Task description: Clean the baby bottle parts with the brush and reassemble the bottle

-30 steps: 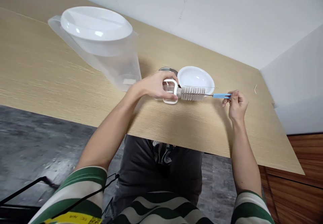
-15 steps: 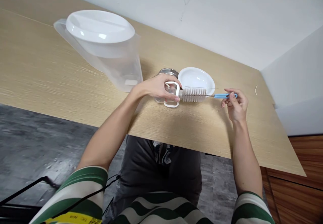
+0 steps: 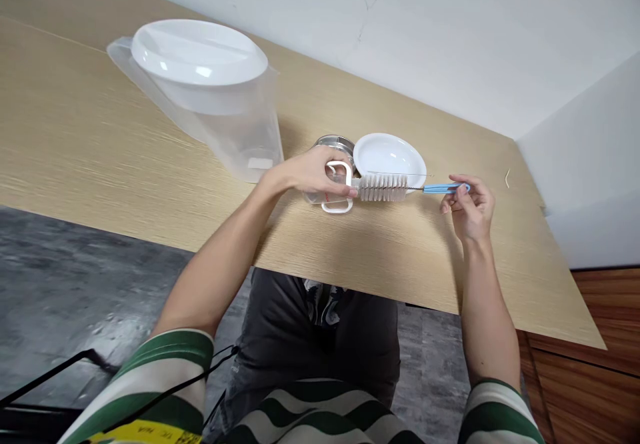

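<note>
My left hand (image 3: 320, 174) is closed over a clear bottle (image 3: 314, 198) with white looped handles (image 3: 338, 209), which lies on its side with its mouth to the right. My right hand (image 3: 470, 207) pinches the light blue handle (image 3: 440, 189) of a bottle brush. The brush's white bristles (image 3: 383, 188) are at the bottle's mouth, mostly outside it; whether the tip is inside I cannot tell. Behind the bottle stands a round metal container (image 3: 336, 141), partly hidden by my left hand. Beside it is a white bowl (image 3: 387, 154), partly behind the bristles.
A tall translucent pitcher (image 3: 235, 134) with a white lid (image 3: 200, 51) stands on the wooden table (image 3: 320, 244) at the left. A small bent pale strip (image 3: 507, 178) lies at the right. The wall (image 3: 425, 31) rises behind the table, and its front edge is near my legs.
The bottle's white handles have shifted slightly left and turned a little with my left hand's fingers. The brush stays nearly in place, and my right hand has moved very slightly right.
</note>
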`<control>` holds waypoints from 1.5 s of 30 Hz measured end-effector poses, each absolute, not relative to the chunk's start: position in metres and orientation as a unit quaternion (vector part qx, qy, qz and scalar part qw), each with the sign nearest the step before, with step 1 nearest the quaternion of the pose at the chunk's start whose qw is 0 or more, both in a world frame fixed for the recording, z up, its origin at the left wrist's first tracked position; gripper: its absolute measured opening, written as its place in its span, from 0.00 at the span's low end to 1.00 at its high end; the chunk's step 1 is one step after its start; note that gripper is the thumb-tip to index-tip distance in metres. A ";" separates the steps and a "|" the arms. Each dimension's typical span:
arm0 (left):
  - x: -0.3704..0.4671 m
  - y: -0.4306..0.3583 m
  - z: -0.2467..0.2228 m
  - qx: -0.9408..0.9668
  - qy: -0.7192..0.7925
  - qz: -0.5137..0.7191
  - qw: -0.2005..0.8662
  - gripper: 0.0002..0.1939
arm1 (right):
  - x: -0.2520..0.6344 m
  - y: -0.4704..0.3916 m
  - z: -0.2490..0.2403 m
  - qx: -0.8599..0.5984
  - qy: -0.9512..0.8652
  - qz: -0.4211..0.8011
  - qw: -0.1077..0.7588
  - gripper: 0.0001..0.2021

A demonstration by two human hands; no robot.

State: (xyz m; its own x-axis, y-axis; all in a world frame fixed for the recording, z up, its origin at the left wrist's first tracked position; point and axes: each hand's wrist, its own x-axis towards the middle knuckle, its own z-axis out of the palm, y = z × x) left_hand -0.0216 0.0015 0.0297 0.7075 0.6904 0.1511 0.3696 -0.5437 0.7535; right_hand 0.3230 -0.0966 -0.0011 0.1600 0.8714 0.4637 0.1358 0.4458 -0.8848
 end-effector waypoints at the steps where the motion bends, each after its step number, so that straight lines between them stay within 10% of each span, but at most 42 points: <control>1: -0.022 0.001 0.030 0.853 0.314 0.214 0.358 0.21 | 0.323 -0.097 0.000 -0.434 -0.578 0.297 0.624 0.15; 45: -0.026 0.003 0.032 0.854 0.274 0.169 0.408 0.22 | 0.323 -0.102 0.008 -0.419 -0.542 0.323 0.653 0.19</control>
State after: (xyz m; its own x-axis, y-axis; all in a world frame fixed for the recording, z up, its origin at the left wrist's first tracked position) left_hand -0.0264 0.0032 0.0315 0.7931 0.6055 0.0656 0.3297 -0.5175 0.7896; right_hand 0.3228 -0.1023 0.0083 0.2053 0.8755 0.4374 0.0324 0.4406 -0.8971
